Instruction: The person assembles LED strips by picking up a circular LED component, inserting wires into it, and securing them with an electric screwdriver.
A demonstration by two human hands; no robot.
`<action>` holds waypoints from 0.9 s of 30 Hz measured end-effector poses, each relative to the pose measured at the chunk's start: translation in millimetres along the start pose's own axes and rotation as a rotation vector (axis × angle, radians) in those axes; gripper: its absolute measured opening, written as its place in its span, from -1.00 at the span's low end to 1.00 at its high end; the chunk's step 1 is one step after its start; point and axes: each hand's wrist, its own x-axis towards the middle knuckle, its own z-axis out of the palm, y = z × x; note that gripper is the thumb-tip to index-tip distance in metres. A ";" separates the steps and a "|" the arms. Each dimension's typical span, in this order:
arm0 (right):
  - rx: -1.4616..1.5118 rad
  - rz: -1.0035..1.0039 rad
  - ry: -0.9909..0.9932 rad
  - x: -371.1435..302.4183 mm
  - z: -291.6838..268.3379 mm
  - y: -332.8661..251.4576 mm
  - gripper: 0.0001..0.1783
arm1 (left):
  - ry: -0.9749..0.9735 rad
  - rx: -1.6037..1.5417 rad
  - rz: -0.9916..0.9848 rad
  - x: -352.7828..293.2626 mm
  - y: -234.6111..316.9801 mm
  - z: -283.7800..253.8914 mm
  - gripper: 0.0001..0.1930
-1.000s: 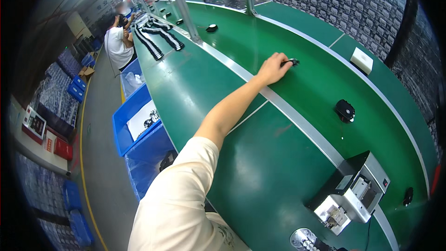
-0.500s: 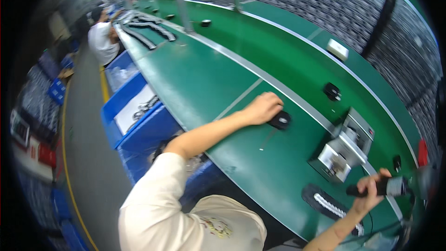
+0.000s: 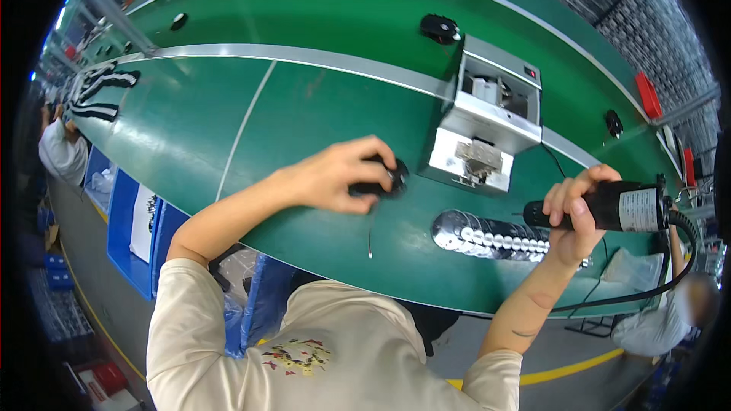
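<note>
My left hand (image 3: 346,175) is closed around a small rounded black device (image 3: 394,176) on the green bench, fingers curled over its left side. From the device a thin lead (image 3: 371,236) runs toward the bench's near edge and ends in a small pale tip. My right hand (image 3: 580,205) grips a black electric screwdriver (image 3: 636,207) above the bench, its bit end pointing left and its thick black cable (image 3: 689,251) looping down. Below that tool lies an overlapping row of black parts with round silvery pieces (image 3: 487,236).
A grey metal screw feeder-like machine (image 3: 487,118) stands beyond the row. On the green strip behind it lies another black device (image 3: 439,27). A red bin (image 3: 647,95) is at the far right. Blue crates (image 3: 129,236) stand left of the bench. A person (image 3: 65,148) sits far left, another right.
The view has swung right. My left fingers, beside the black device before, now wrap round it. My right hand still holds the screwdriver.
</note>
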 end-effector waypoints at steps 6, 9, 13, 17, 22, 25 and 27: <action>0.030 0.042 -0.010 -1.0 -0.7 1.3 -0.50 | -0.008 -0.131 0.176 34.7 31.6 67.8 -0.76; 0.041 0.048 -0.051 -2.4 0.4 3.2 -0.50 | 0.016 -0.122 0.188 38.7 35.4 78.6 -0.76; 0.057 0.065 -0.048 -3.0 -0.8 2.3 -0.50 | 0.011 -0.112 0.200 44.0 35.5 84.4 -0.76; -0.009 0.045 -0.065 -2.8 -0.3 1.2 -0.49 | 0.011 -0.084 0.193 47.7 37.6 84.0 -0.76; 0.016 0.009 -0.100 -3.7 -6.7 -1.6 -0.44 | -0.036 0.002 0.203 49.9 38.5 84.2 -0.73; 0.010 -0.001 -0.128 -2.4 -7.7 -6.3 -0.40 | -0.076 0.017 0.185 49.8 38.0 81.8 -0.75; 0.031 0.001 -0.148 -0.8 -7.5 -11.5 -0.39 | -0.051 0.009 0.192 50.3 38.2 86.5 -0.78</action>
